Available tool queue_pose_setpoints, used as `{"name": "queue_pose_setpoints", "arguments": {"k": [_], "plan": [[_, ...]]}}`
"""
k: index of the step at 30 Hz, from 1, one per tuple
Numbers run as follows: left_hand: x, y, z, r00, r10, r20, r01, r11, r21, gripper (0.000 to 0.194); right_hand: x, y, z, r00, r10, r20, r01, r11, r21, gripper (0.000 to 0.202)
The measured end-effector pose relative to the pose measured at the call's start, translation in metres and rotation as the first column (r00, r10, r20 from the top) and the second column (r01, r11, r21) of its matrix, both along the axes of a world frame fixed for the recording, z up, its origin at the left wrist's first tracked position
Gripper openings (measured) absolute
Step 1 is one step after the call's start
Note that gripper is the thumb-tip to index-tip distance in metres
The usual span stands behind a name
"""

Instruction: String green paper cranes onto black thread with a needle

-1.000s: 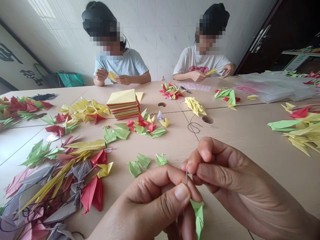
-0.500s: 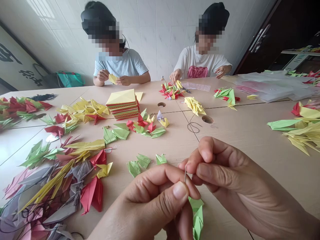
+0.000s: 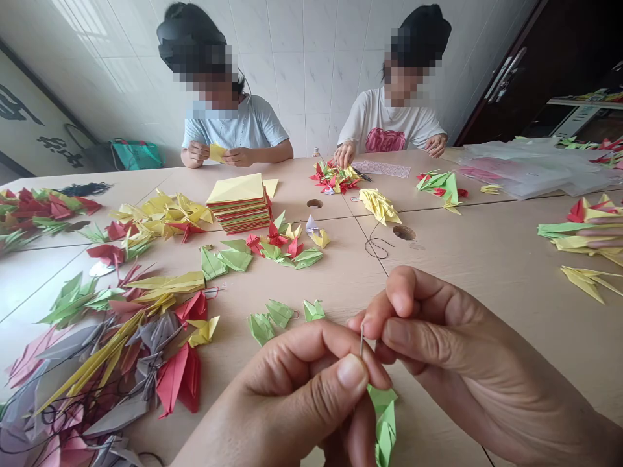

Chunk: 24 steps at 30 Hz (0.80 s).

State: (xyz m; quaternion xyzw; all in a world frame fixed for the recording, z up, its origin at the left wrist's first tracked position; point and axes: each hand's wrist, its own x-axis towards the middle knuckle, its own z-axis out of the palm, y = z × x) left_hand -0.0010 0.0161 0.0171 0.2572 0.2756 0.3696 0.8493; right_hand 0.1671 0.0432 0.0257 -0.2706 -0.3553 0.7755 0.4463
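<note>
My left hand [image 3: 304, 389] pinches a thin needle [image 3: 361, 341] upright between thumb and forefinger, its upper end showing. Close against it, my right hand [image 3: 438, 340] is closed in a pinch near the needle's top; whatever it holds is hidden or too fine to make out. Under my hands lies a folded green paper piece [image 3: 385, 425], partly covered by my left hand. Just beyond are small green paper pieces [image 3: 263, 327]. To the left spreads a heap of folded paper cranes [image 3: 121, 350] in grey, pink, yellow and red, tangled with black thread [image 3: 56, 405].
Across the table [image 3: 467, 259] sit two people, one [image 3: 238, 130] holding yellow paper, the other [image 3: 384, 126] reaching into folded cranes [image 3: 333, 178]. A stack of square paper [image 3: 238, 201] stands mid-table. Clear plastic bags [image 3: 525, 168] lie right. Another person's fingers [image 3: 606, 230] touch cranes at the right edge.
My hands and the needle have barely moved. At the right edge, yellow and green cranes have shifted under another person's hand. The person across on the right has lowered a hand onto the pile.
</note>
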Motion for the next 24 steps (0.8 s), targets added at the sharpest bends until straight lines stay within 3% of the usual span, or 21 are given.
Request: {"name": "queue_pose_setpoints", "arguments": {"k": [11, 16, 24], "plan": [[0.0002, -0.0005, 0.0004, 1.0, -0.005, 0.01, 0.005, 1.0, -0.008, 0.013, 0.0003, -0.0001, -0.0003, 0.999, 0.031, -0.009, -0.03, 0.999, 0.045, 0.016], [-0.0033, 0.0036, 0.0011, 0.996, -0.092, -0.009, 0.092, 0.996, 0.023, 0.013, 0.0011, -0.0004, 0.0002, 0.999, 0.042, -0.006, -0.041, 0.996, 0.081, 0.016], [-0.0022, 0.0026, 0.0004, 0.996, -0.075, -0.056, 0.076, 0.997, 0.029, 0.014, 0.0036, 0.0001, -0.0014, 0.997, 0.068, 0.023, -0.07, 0.993, 0.09, 0.015]]}}
